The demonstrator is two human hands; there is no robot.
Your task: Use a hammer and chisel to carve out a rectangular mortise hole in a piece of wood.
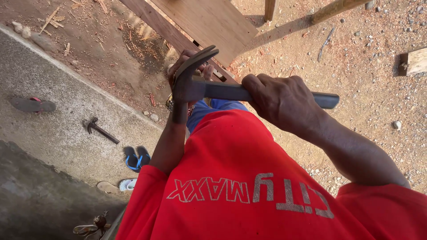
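My right hand [282,100] grips the dark handle of a claw hammer [195,84], whose head hangs in front of my chest with the claw curving up. Behind the hammer head, my left hand [189,62] reaches down to the edge of a wooden frame [200,22] made of planks; what its fingers hold is hidden by the hammer. I wear a red shirt and blue trousers.
A second hammer [101,129] lies on the concrete slab [58,102] at left, near blue sandals [136,158] and other footwear. Sandy ground with stones and wood chips lies to the right, with a wood block [413,61] and a pole [333,10].
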